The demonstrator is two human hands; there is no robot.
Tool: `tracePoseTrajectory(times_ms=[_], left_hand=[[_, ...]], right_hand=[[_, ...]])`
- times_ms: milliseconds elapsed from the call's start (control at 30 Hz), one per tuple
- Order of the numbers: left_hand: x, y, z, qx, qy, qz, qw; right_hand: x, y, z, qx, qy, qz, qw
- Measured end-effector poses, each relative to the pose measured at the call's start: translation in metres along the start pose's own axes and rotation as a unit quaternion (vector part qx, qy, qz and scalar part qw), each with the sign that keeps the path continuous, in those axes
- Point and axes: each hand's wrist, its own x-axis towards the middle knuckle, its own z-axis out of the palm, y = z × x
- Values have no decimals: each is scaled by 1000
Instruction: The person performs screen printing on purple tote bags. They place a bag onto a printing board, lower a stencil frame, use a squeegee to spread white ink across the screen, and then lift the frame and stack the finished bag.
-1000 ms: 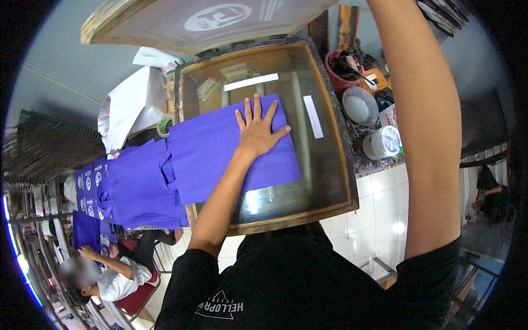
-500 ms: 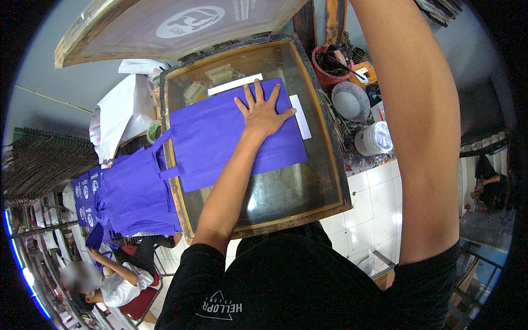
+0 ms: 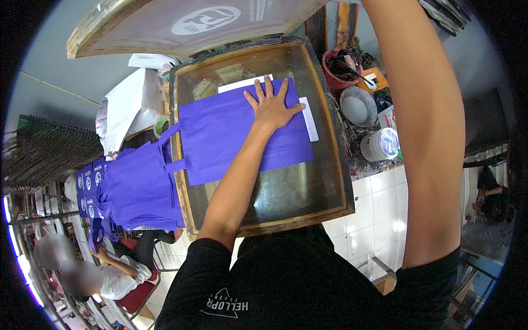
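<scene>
My left hand (image 3: 272, 113) lies flat with fingers spread on a purple fabric tote bag (image 3: 220, 143), near the bag's far right corner. The bag rests on a glass-topped board with a wooden border (image 3: 291, 192), its handles hanging over the left edge. One white strip (image 3: 245, 83) lies along the bag's far edge and another white strip (image 3: 309, 120) along its right end. Above the board, a printing screen (image 3: 154, 38) with a pale logo is tilted up. My right arm (image 3: 421, 110) reaches up past the top edge, so the right hand is out of sight.
To the left lies a pile of purple bags (image 3: 140, 190), with a seated person (image 3: 129, 269) beside it. A red tub of tools (image 3: 336, 69), a grey bowl (image 3: 357, 107) and a white bucket (image 3: 379, 144) stand right of the board. White wrapped bundles (image 3: 132, 102) sit behind the pile.
The whole view has shifted, moving the scene slightly rightward. My left hand stays flat on the bag and the screen stays raised. The seated person's hands and the purple cloth there have moved lower.
</scene>
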Motion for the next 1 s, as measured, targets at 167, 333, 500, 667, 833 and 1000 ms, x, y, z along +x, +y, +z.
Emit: tracePoseTrajectory(times_ms=[167, 333, 500, 667, 833, 1000], left_hand=[[-39, 6, -70, -448, 88, 115, 882], [-180, -26, -134, -685, 126, 101, 710], [-258, -58, -40, -652, 6, -140, 746], [-265, -66, -21, -627, -39, -204, 750], [-263, -67, -20, -628, -36, -213, 748], [-262, -61, -22, -623, -22, -233, 746]], right_hand=[[-46, -43, -15, 2, -81, 158, 984], [-184, -54, 30, 25, 50, 29, 998], [-279, -74, 53, 126, -103, 128, 978], [-304, -75, 74, 140, -203, 96, 964], [-305, -79, 89, 124, -269, 66, 953], [-298, -63, 122, 112, -237, 32, 964]])
